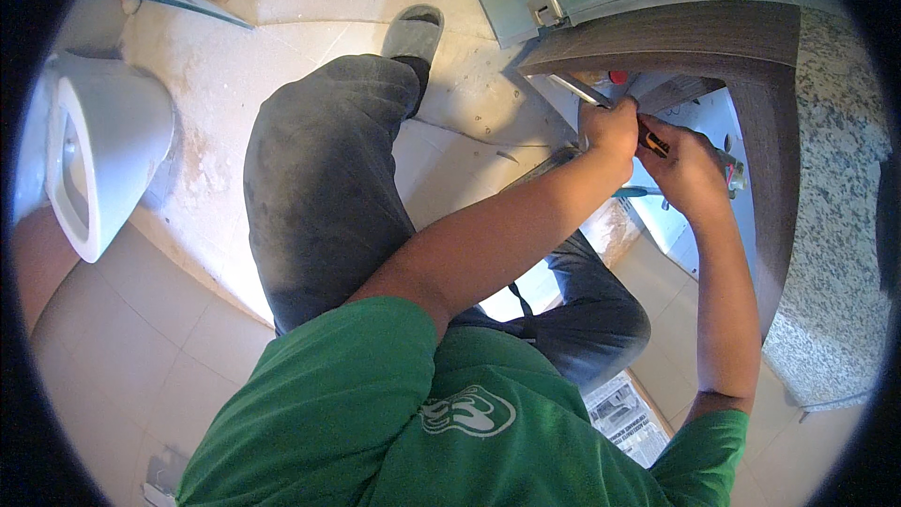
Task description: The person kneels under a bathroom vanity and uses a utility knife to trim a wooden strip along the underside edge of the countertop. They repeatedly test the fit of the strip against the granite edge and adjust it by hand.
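My left hand [612, 134] is closed in the opening of a dark wood-look cabinet [676, 30]. From its far side a pale, thin rod-like piece [582, 91] sticks out toward the cabinet's left edge. Right beside it, my right hand [690, 169] is closed around a black-and-orange tool handle [654, 139]. The tool's working end is hidden by my hands, so its kind does not show. A metal fitting [735, 174] shows just beyond my right hand. Below my wrists lies a teal-coloured tool or handle [638, 192], partly covered.
Speckled granite [835, 216] borders the cabinet on the right. A glass panel with a metal clip [547, 9] overhangs its top. To my left stands a white toilet-like ceramic fixture [122, 141]. A newspaper [624, 418] lies near my knee on the tiled floor [160, 338].
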